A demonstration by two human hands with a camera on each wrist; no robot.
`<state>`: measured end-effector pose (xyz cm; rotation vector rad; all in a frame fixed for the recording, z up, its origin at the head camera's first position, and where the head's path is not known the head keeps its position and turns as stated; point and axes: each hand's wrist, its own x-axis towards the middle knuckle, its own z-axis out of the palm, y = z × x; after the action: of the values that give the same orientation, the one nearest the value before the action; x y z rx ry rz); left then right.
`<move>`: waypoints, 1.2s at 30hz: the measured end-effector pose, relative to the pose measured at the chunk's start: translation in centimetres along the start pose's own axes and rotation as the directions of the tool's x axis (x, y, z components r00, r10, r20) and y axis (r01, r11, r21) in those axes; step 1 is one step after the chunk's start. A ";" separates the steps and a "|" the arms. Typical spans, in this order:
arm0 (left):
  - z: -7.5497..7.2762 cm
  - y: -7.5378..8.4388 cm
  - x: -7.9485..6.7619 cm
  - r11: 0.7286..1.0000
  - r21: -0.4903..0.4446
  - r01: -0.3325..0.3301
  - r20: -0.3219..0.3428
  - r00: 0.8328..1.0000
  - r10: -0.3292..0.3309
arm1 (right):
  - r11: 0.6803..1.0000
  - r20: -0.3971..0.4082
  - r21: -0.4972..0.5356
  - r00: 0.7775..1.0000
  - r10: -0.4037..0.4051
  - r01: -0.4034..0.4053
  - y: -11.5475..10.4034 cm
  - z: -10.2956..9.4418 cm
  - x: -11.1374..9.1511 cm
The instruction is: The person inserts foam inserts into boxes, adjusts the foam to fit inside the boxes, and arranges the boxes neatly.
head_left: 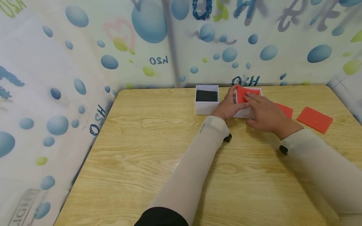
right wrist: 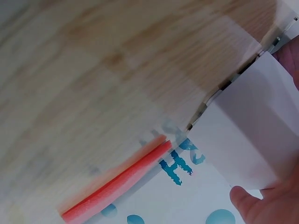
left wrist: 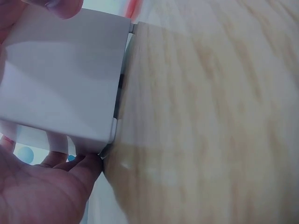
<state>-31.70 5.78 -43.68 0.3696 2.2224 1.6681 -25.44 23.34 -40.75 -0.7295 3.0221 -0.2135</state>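
A white open-topped box [head_left: 244, 113] stands near the table's back edge, with a red rectangular piece [head_left: 241, 91] slanting in its opening. My left hand [head_left: 228, 105] grips this box at its left side, thumb along the front. In the left wrist view, the fingers of that hand lie against the side of the box [left wrist: 65, 70]. Over the opening, my right hand [head_left: 267, 114] rests extended fingers on the red piece. The right wrist view has a digit of the right hand [right wrist: 266, 207] beside the box wall; the box's inside is hidden there.
Left of the gripped box stands a second white box [head_left: 206, 108] with a black block [head_left: 206, 96] inside. Two more red pieces lie to the right, one flat [head_left: 315, 119] and one partly behind the right hand [head_left: 285, 110]. A patterned backdrop [head_left: 183, 47] rises behind the table [head_left: 135, 150].
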 end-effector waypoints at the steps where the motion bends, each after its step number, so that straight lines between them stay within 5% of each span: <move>1: 0.0 0.0 0.0 1.000 0.003 0.003 -0.002 1.000 -0.003 | 1.000 0.003 0.002 1.000 0.003 -0.003 0.0 0.0 0.0; 36: 0.2 -0.2 0.3 1.000 -0.008 0.003 -0.010 1.000 -0.003 | 0.996 0.093 0.031 0.993 0.077 -0.080 -0.6 -1.1 0.4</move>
<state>-31.95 6.00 -43.99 0.3563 2.2211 1.6805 -25.57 22.80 -39.57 -0.5994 2.9452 -0.2226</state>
